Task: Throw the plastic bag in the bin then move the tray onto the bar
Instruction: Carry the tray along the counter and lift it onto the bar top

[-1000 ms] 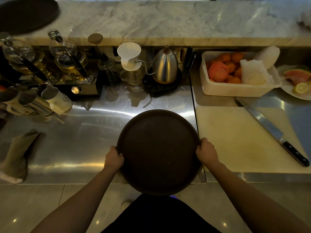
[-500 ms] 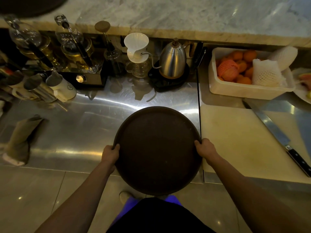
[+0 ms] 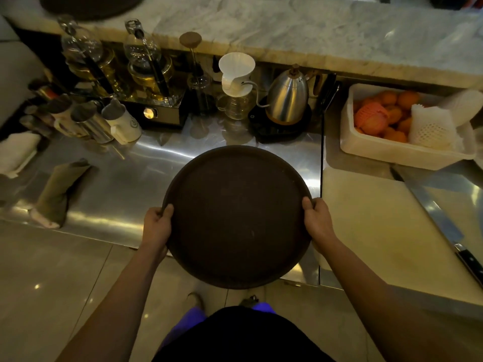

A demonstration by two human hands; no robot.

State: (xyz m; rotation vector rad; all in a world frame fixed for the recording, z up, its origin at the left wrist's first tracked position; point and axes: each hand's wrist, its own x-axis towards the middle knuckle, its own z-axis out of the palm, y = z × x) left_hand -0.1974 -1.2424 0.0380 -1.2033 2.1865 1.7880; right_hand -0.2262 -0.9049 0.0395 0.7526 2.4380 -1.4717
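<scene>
A round dark brown tray [image 3: 236, 215] is held over the front edge of the steel counter [image 3: 112, 178]. My left hand [image 3: 156, 226] grips its left rim and my right hand [image 3: 317, 220] grips its right rim. The tray is empty. The marble bar [image 3: 300, 30] runs along the back, higher than the counter. No plastic bag or bin is in view.
A second dark tray [image 3: 88, 5] lies on the bar at far left. Behind the held tray stand a steel kettle [image 3: 287, 100], a white dripper [image 3: 236, 74], glass siphons [image 3: 146, 66] and jugs [image 3: 91, 121]. Right: cutting board [image 3: 379, 226], knife [image 3: 444, 231], tub of oranges [image 3: 402, 126]. A folded cloth [image 3: 56, 194] lies left.
Both hands have kept their grip on the tray's rim. The tray has lifted slightly off the counter, and the view has shifted so more of the bar and floor shows.
</scene>
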